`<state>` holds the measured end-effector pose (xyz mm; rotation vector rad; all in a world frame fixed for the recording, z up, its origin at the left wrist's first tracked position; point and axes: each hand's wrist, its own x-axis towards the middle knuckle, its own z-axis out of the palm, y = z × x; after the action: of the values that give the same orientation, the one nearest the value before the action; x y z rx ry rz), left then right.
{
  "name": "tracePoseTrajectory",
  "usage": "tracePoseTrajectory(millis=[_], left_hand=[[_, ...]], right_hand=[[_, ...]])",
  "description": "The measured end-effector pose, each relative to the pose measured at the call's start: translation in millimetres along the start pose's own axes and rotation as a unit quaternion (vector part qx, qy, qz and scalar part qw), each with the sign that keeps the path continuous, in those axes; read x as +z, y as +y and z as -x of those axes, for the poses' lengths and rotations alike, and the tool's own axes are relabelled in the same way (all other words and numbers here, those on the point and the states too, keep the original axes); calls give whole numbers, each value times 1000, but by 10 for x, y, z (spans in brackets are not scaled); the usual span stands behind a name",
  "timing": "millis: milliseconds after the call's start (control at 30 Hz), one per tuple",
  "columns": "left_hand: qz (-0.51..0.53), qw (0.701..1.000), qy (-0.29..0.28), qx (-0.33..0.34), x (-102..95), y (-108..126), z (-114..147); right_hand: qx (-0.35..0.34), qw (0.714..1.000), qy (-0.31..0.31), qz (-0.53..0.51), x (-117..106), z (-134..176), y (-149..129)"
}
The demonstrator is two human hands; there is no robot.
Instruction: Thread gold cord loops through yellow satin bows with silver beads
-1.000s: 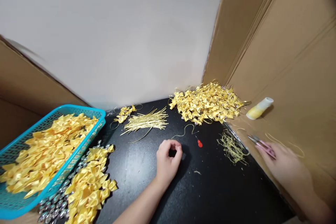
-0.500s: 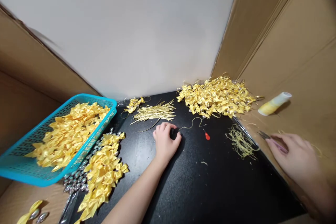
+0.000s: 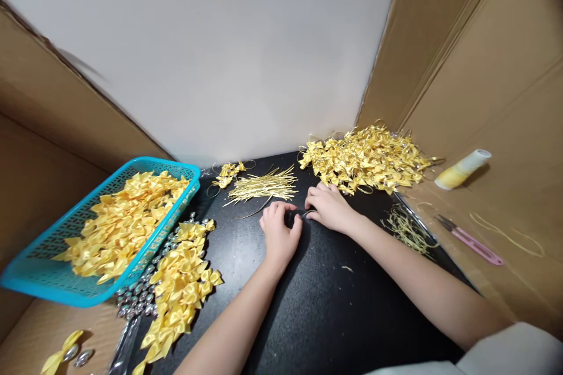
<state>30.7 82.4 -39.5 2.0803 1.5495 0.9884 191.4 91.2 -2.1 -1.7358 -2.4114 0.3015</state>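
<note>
My left hand (image 3: pixel 280 229) rests on the black tabletop with thumb and fingers curled in a pinch. A thin gold cord (image 3: pixel 311 211) runs from its fingertips to my right hand (image 3: pixel 329 206), whose fingers are closed on it a short way to the right. Just beyond my left hand lies a bundle of cut gold cords (image 3: pixel 263 186). Pink-handled thread snips (image 3: pixel 477 245) lie on the cardboard at the right, apart from both hands. What is at the very fingertips is too small to make out.
A blue basket (image 3: pixel 99 300) of yellow satin bows stands left. Beside it are loose bows (image 3: pixel 180 281) and silver beads (image 3: pixel 138 299). Finished-looking corded bows (image 3: pixel 365 158) are heaped at the back right, near cord scraps (image 3: pixel 407 228) and a pale yellow tube (image 3: pixel 463 170).
My right hand has put the snips down on the cardboard and moved left to the cord by my left hand. The red tag-like piece is now hidden behind my right arm.
</note>
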Motion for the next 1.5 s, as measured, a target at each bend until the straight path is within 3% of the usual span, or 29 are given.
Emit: tracePoseTrajectory(millis=[100,200,333,433,567,667,800,867,933,1000,1133,1300,1367,1500], left_hand=[[21,1000,-2,-9,-15,10,-7],[35,999,-4,-6,-25,12,-15],[109,994,8,15,-3,-23,-20],[253,966,-49,7,39,-48,-23],[404,900,-161,-39,61,-28,-28],[436,878,-190,-58,39,12,-30],[486,847,-199,-85,41,16,-24],[505,834,-193,-109,63,-11,-24],[510,829,-195,-119,81,-41,-26],[504,832,-198,-121,85,-58,-31],[479,846,-205,-114,49,-34,-30],[473,848,-211,-115,28,11,-14],[517,819,-207,-141,41,14,-20],[677,684,-147,-229,62,12,-76]], right_hand=[[-2,999,-39,-6,21,-96,1],[-9,999,-37,-33,57,-85,33],[-20,986,-14,-164,45,-46,94],[-48,952,21,-301,-40,-29,112],[-64,907,55,-414,-102,-8,54],[-49,869,42,-491,-49,-2,-27],[-15,784,-11,-620,43,-13,-95],[-4,770,-11,-638,56,-21,-75],[17,783,11,-621,40,-25,-17],[36,816,37,-575,1,-20,58],[-1,879,35,-476,-72,3,139],[-36,871,14,-489,-61,9,89],[-43,870,31,-491,-42,2,80],[-40,891,101,-440,-13,-8,91]])
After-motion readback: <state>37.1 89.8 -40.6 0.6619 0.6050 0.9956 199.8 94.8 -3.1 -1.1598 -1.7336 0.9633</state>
